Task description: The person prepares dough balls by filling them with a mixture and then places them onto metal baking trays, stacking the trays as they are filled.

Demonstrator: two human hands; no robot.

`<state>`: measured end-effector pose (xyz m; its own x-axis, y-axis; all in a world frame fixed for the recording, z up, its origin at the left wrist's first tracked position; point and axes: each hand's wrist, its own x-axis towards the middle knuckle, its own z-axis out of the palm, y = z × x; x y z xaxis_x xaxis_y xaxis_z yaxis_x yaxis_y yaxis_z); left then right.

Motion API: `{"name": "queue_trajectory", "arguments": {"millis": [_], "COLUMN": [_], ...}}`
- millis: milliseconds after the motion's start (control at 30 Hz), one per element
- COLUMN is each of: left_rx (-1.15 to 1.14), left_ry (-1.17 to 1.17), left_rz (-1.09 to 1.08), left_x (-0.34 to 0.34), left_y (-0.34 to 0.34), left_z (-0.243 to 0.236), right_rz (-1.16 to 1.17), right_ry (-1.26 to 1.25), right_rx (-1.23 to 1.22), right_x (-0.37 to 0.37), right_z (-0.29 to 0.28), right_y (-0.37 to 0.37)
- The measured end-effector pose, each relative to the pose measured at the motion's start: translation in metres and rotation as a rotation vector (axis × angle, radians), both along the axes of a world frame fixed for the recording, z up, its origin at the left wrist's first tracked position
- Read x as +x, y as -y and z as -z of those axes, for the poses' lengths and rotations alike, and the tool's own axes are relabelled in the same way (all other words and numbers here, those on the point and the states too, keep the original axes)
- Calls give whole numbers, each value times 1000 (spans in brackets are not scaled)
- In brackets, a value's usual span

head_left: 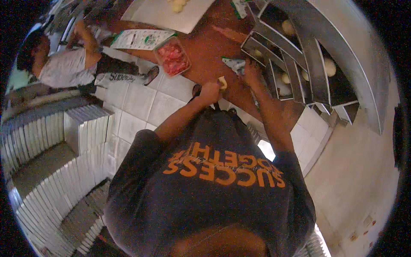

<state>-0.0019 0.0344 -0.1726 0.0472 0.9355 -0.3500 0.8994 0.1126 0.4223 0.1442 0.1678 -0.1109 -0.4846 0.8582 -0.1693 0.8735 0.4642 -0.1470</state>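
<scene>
My left hand (209,93) is closed at the near edge of the brown worktop (205,47). A small pale piece of dough (222,83) sticks out from its fingers. Over to the right, my right hand (251,73) reaches over the worktop beside the metal tins. It is at a white and green packet (234,65), seemingly touching it. The right fingers are dark and blurred, so their grip cannot be made out. Left of my hands stands a clear plastic tub (172,56) full of red, chunky filling.
Metal tins (319,64) holding pale dough balls line the right side. A pale tray (167,15) with dough pieces (177,5) lies at the back, near a flat white and green bag (143,39). Metal pans (64,171) are stacked at left, below a co-worker (66,68).
</scene>
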Motion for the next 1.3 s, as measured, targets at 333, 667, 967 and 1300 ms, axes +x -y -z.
{"name": "queue_trajectory", "arguments": {"millis": [333,667,967,1300], "left_rx": [66,14,286,19], "left_ry": [1263,1771,2108,1945], "left_rz": [-1050,-620,-943,-799], "left_x": [-56,-22,-35,5], "left_y": [-35,-65,-47,5], "left_z": [33,15,-24,-108], "right_rz": [-224,-280,-184,382], "right_ry": [-511,-408,-447,-1281], "right_rx": [-219,-244,-172,-743], "right_x": [7,33,29,-5], "right_z": [15,-10,0,-52], "right_y": [-19,-13,-14,42]}}
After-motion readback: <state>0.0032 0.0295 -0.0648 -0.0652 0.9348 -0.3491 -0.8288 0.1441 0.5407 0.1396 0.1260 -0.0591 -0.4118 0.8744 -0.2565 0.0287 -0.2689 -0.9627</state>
